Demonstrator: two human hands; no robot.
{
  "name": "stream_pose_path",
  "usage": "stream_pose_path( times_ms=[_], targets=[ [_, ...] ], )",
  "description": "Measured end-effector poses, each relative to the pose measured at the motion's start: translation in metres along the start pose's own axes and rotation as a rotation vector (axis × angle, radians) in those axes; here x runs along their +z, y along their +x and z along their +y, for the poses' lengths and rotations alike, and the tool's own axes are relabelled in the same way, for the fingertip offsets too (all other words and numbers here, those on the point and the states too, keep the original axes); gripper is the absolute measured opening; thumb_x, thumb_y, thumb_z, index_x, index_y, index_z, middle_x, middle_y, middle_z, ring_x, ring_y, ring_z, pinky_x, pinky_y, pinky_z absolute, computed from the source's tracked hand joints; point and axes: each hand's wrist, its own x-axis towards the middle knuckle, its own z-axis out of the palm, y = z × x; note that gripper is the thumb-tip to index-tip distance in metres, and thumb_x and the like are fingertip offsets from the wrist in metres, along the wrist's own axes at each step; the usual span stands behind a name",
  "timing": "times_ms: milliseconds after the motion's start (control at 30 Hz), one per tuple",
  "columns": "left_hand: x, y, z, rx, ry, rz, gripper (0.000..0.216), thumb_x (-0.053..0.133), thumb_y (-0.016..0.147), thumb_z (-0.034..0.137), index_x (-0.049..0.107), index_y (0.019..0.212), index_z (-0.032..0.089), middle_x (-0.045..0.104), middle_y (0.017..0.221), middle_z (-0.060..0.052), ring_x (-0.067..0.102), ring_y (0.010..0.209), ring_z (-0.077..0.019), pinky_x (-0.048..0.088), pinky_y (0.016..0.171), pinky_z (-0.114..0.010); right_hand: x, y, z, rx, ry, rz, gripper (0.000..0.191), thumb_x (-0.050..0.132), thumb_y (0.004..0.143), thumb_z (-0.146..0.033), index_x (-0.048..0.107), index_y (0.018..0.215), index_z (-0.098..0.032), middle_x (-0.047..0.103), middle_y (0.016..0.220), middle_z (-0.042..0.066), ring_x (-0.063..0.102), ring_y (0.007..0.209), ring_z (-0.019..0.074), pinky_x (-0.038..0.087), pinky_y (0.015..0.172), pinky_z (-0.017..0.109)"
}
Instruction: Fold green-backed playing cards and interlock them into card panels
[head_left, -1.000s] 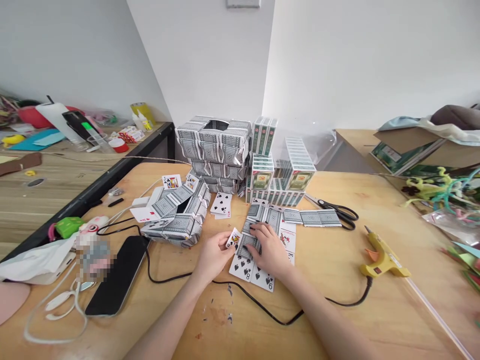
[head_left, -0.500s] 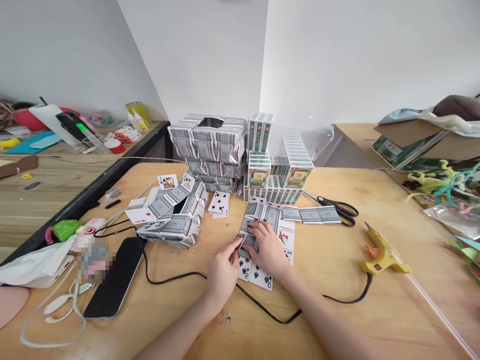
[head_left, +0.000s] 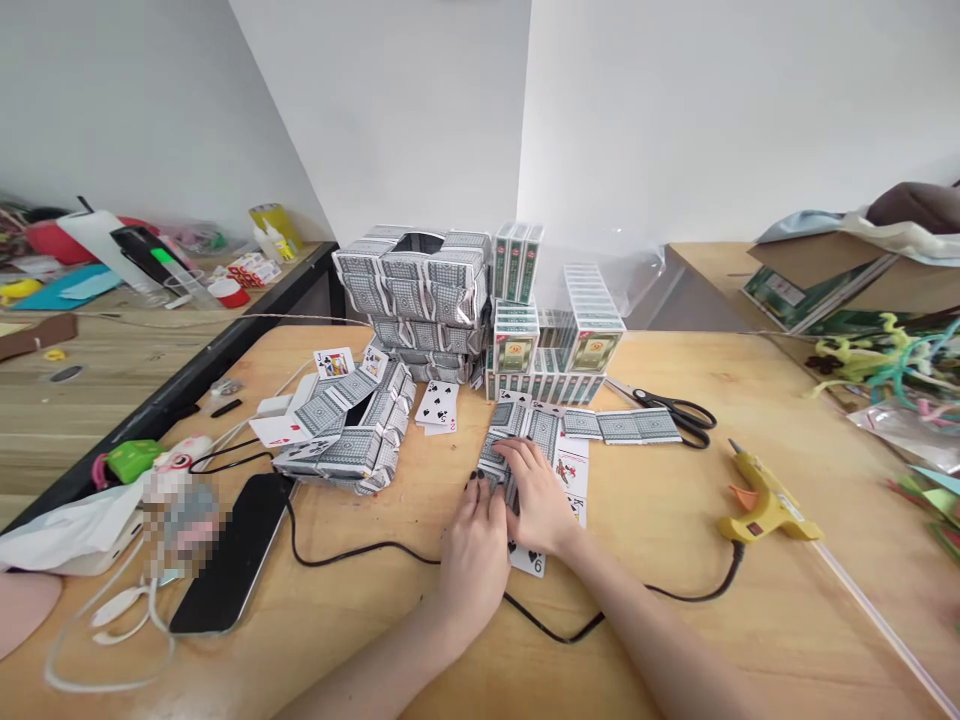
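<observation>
Both hands lie on a piece made of joined playing cards, grey patterned backs up, with a few white faces at its edges. My left hand rests flat on its near left part, fingers stretched forward. Beside it my right hand presses down with outstretched fingers, the thumb side against the left hand. A six or nine of spades peeks out below the hands. To the right, face cards stick out. A strip of folded cards touches the far right. What lies under the palms is hidden.
Boxes built of cards are stacked behind, with another at left. Card packs stand at the back. Black scissors and a yellow glue gun lie right; its black cord crosses in front. A phone lies left.
My left hand has gone from pinching the edge of the card piece to lying flat on it, moving right and covering the eight of spades. My right hand stays nearly in place.
</observation>
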Motion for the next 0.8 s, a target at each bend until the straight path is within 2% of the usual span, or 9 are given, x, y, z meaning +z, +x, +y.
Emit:
stream_pose_path(
  times_ms=[133,233,333,400,467,533,600,700,800],
  targets=[
    [0.000,-0.005,0.006,0.016,0.010,0.057,0.043,0.041,0.073,-0.001,0.048,0.115,0.008,0.056,0.118,-0.019,0.047,0.117,-0.0320,0.027,0.101,-0.059,-0.002,0.001,-0.002,-0.004,-0.011,-0.021,0.057,0.047,0.065,-0.012,0.044,0.122,-0.014,0.050,0.118,0.011,0.037,0.116,0.0270,0.029,0.101,0.046],
    [0.000,-0.008,0.008,0.028,-0.044,0.073,0.051,0.041,0.070,-0.003,0.043,0.120,0.010,0.052,0.122,-0.018,0.045,0.119,-0.0319,0.030,0.100,-0.058,-0.002,0.001,-0.002,-0.004,-0.035,-0.048,0.054,0.046,0.068,-0.014,0.047,0.122,-0.018,0.050,0.120,0.009,0.036,0.117,0.0278,0.027,0.101,0.048],
    [-0.003,-0.008,0.007,0.052,-0.112,0.066,0.054,0.041,0.068,-0.005,0.043,0.119,0.012,0.050,0.124,-0.016,0.043,0.120,-0.0302,0.027,0.102,-0.058,-0.001,0.000,0.000,-0.001,-0.074,-0.107,0.051,0.051,0.067,-0.018,0.054,0.118,-0.023,0.050,0.123,0.006,0.033,0.119,0.0308,0.025,0.101,0.051],
    [-0.007,-0.004,0.000,0.042,-0.187,0.061,0.053,0.041,0.066,-0.005,0.046,0.115,0.015,0.050,0.123,-0.013,0.045,0.118,-0.0276,0.029,0.102,-0.056,0.001,0.000,0.001,0.010,-0.101,-0.123,0.049,0.053,0.068,-0.019,0.056,0.117,-0.025,0.050,0.124,0.005,0.031,0.120,0.0319,0.024,0.101,0.052],
    [-0.014,0.004,-0.015,-0.013,-0.307,0.078,0.049,0.040,0.067,-0.003,0.050,0.109,0.019,0.053,0.118,-0.009,0.050,0.112,-0.0230,0.039,0.097,-0.045,0.003,0.000,0.002,0.011,-0.118,-0.111,0.046,0.054,0.071,-0.023,0.056,0.117,-0.025,0.051,0.124,0.005,0.031,0.121,0.0314,0.025,0.101,0.052],
    [-0.019,0.014,-0.034,-0.112,-0.414,0.158,0.042,0.038,0.073,-0.001,0.050,0.108,0.019,0.056,0.112,-0.007,0.054,0.104,-0.0180,0.046,0.089,-0.034,0.005,0.000,0.003,-0.005,-0.127,-0.088,0.043,0.056,0.073,-0.028,0.057,0.116,-0.025,0.051,0.123,0.006,0.032,0.120,0.0312,0.028,0.100,0.052],
    [-0.021,0.022,-0.052,-0.152,-0.408,0.222,0.028,0.040,0.080,0.009,0.053,0.102,0.018,0.058,0.106,-0.008,0.055,0.101,-0.0191,0.046,0.087,-0.034,0.006,0.000,0.004,-0.025,-0.130,-0.065,0.041,0.058,0.074,-0.031,0.057,0.115,-0.025,0.053,0.122,0.006,0.033,0.120,0.0314,0.030,0.099,0.052],
    [-0.019,0.026,-0.062,-0.116,-0.271,0.147,0.016,0.045,0.081,0.019,0.058,0.090,0.018,0.061,0.089,-0.007,0.055,0.089,-0.0233,0.045,0.080,-0.039,0.006,-0.001,0.005,-0.044,-0.121,-0.038,0.040,0.059,0.074,-0.031,0.057,0.113,-0.026,0.054,0.121,0.006,0.034,0.120,0.0313,0.031,0.098,0.054],
    [-0.014,0.024,-0.056,-0.100,-0.254,0.042,0.013,0.044,0.081,0.020,0.056,0.083,0.016,0.060,0.083,-0.008,0.055,0.084,-0.0236,0.045,0.074,-0.038,0.005,-0.002,0.006,-0.050,-0.099,-0.028,0.040,0.058,0.074,-0.028,0.056,0.114,-0.025,0.054,0.120,0.007,0.035,0.120,0.0303,0.031,0.099,0.054]
  ],
)
